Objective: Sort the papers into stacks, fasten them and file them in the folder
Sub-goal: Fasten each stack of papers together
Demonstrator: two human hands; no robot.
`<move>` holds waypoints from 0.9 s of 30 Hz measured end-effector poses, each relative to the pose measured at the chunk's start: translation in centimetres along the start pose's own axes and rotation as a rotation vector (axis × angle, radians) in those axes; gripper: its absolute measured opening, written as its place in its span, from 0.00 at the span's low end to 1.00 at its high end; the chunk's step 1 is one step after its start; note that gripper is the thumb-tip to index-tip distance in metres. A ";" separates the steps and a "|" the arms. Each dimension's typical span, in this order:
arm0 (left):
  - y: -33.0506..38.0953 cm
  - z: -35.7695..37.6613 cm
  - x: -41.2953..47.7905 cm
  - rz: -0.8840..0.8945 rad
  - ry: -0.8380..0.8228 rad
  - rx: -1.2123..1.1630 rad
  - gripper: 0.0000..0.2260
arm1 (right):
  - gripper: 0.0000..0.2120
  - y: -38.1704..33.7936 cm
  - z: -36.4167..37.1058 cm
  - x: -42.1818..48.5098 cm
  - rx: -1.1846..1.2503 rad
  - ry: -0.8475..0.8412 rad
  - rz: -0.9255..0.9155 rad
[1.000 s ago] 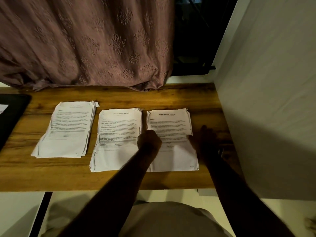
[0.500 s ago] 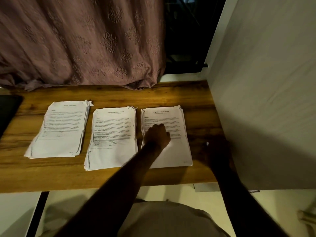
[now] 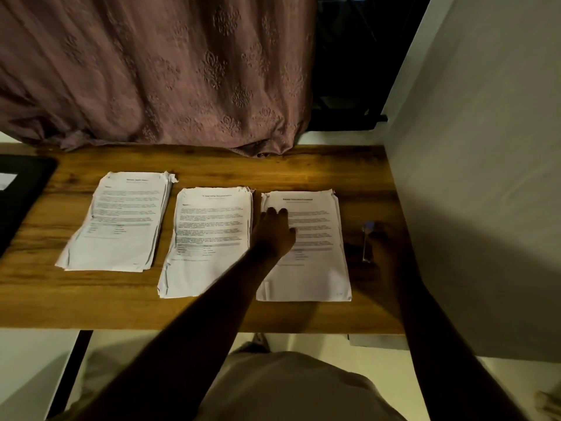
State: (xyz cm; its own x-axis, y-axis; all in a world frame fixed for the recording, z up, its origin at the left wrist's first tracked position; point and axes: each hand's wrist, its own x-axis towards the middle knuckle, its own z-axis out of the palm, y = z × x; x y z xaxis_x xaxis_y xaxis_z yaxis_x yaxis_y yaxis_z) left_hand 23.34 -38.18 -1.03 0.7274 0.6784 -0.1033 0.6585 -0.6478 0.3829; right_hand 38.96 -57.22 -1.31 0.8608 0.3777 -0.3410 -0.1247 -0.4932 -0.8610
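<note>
My left hand [image 3: 274, 230] lay flat, fingers [image 3: 271, 211] straight, on the right paper stack [image 3: 315, 268], at 3 o'clock from the middle stack [image 3: 209, 238] on the desk [image 3: 212, 311]. Its sheets looked thin, floppy and slippery, best pinched at the 11 o'clock corner. My right hand [image 3: 385, 238] was too dark to tell.

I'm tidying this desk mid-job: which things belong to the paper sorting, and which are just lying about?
Job: left stack, middle stack, right stack under the left hand, shiny tool by the right hand.
Lying about: curtain, black flat thing, maybe the folder.
</note>
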 end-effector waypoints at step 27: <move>4.9 1.2 9.0 0.121 -0.320 0.045 0.52 | 0.16 -3.9 6.9 6.9 -0.441 -0.030 0.042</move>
State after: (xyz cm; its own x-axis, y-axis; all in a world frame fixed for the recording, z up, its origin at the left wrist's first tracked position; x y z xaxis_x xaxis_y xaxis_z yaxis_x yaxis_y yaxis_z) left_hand 33.36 -35.64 -1.15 0.8195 0.4572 -0.3455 0.5667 -0.7364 0.3696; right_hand 42.01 -47.30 -2.92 0.8439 0.3699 -0.3887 0.0688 -0.7930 -0.6053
